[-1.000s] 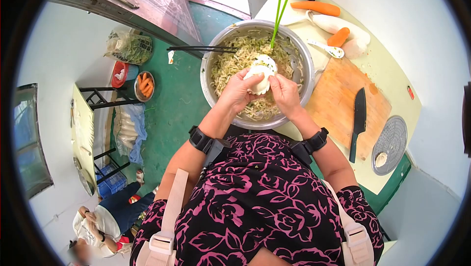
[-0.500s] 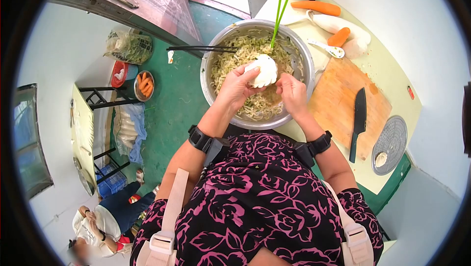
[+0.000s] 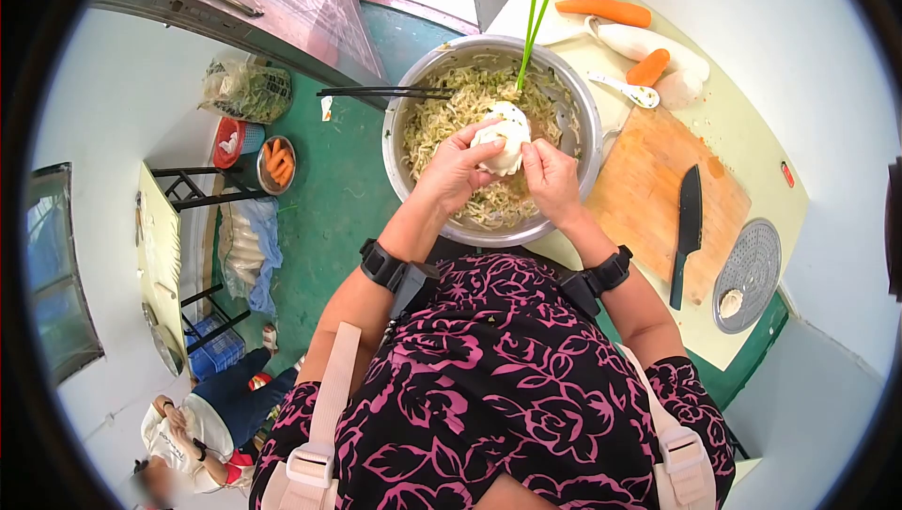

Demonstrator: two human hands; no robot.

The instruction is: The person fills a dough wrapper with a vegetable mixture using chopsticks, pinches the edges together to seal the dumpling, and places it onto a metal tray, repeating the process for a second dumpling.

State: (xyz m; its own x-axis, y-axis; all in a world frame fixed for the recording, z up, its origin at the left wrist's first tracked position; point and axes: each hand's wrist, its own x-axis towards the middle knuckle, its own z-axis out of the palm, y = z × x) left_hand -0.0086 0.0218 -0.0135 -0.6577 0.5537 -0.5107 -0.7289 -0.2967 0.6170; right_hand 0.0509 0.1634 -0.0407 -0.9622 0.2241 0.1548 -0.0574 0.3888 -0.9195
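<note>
The left hand (image 3: 454,170) has white dough (image 3: 505,137) in its grip above the bowl (image 3: 593,132), the right hand (image 3: 554,181) pinches its three-o'clock edge, and a knife (image 3: 690,214) lies at the bowl's four o'clock on the table (image 3: 747,120)

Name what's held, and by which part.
A white dough piece, by its left side in the left hand; the right hand is at its right edge, grip unclear.

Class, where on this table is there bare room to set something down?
Bare: the board between the bowl and knife; the tabletop between the radish and perforated disc, beside a small red object. Crowded: the far end, with radish, carrots and spoon.
</note>
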